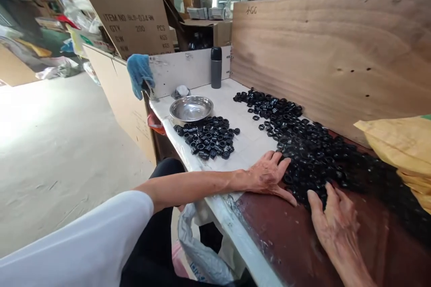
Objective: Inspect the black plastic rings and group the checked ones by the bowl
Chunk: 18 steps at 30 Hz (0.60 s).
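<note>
A large heap of black hexagonal nuts [313, 161], probably plastic, spreads along a red-brown board [286, 242] and onto white tiles. My left hand [267, 177] lies open at the heap's near edge, with its fingertips against the nuts. My right hand [333, 219] is open too, its fingers resting in the heap's lower edge. Neither hand visibly holds anything. Farther left on the tiled bench [249, 148], a smaller pile of black nuts [205, 136] sits apart from the heap, near a round steel bowl [191, 108].
A plywood board [330, 54] walls the bench's right side, and a yellow sack [400, 152] leans at the right. A dark flask [216, 67] and blue cloth [139, 74] stand at the back. A plastic bag [198, 246] hangs below the bench edge. Cardboard boxes [133, 20] are stacked beyond.
</note>
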{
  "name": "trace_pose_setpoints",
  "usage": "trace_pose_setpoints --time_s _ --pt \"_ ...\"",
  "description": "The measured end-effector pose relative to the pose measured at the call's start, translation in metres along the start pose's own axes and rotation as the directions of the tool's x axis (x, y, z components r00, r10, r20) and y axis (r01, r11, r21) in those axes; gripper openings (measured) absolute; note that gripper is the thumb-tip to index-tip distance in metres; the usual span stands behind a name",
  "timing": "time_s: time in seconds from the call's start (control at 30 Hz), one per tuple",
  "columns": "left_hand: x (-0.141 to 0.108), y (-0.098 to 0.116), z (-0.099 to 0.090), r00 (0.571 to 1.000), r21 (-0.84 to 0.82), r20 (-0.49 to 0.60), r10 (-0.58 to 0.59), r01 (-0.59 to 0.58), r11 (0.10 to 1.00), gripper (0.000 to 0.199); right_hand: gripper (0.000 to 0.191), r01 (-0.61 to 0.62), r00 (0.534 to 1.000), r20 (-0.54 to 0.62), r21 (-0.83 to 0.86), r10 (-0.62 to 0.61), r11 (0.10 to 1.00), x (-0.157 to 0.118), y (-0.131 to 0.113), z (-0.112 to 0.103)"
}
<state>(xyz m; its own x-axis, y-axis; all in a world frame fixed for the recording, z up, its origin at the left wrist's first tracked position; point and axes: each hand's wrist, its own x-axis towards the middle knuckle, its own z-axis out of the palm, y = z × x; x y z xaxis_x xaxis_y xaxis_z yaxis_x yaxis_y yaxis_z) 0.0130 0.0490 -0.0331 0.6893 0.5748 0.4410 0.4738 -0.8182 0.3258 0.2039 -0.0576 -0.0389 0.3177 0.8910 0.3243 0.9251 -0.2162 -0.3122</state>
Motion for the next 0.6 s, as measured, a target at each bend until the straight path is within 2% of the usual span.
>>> trace_pose_setpoints --time_s 0.17,0.33,0.4,0.47,0.53,0.6 --pt "-0.006 -0.001 0.006 1.0 -0.044 0.003 0.008 -0.008 0.999 0.121 0.071 0.073 0.997 -0.019 0.094 -0.072 0.993 -0.004 -0.006 -0.006" --pt "-0.008 -0.006 0.014 1.0 -0.165 -0.007 -0.006 0.005 0.986 0.13 0.066 0.05 0.999 0.001 0.148 -0.051 0.988 -0.004 -0.002 -0.002" --pt "-0.01 -0.004 0.01 0.998 -0.181 0.02 0.052 -0.048 0.982 0.127 0.067 0.068 0.997 0.028 0.204 -0.075 0.977 -0.006 -0.005 -0.005" --pt "-0.014 -0.003 0.002 0.995 -0.179 0.022 0.095 -0.089 0.98 0.123 0.06 0.044 0.999 0.013 0.314 -0.05 0.948 -0.005 -0.007 -0.012" --pt "-0.019 -0.002 -0.006 0.995 -0.171 -0.004 0.098 -0.097 0.98 0.124 0.049 0.004 0.999 -0.048 0.378 0.015 0.926 -0.001 -0.004 -0.022" --pt "-0.022 -0.002 -0.016 0.994 -0.166 -0.019 0.109 -0.111 0.98 0.116 0.034 -0.038 0.989 -0.115 0.383 0.088 0.923 0.005 0.002 -0.037"
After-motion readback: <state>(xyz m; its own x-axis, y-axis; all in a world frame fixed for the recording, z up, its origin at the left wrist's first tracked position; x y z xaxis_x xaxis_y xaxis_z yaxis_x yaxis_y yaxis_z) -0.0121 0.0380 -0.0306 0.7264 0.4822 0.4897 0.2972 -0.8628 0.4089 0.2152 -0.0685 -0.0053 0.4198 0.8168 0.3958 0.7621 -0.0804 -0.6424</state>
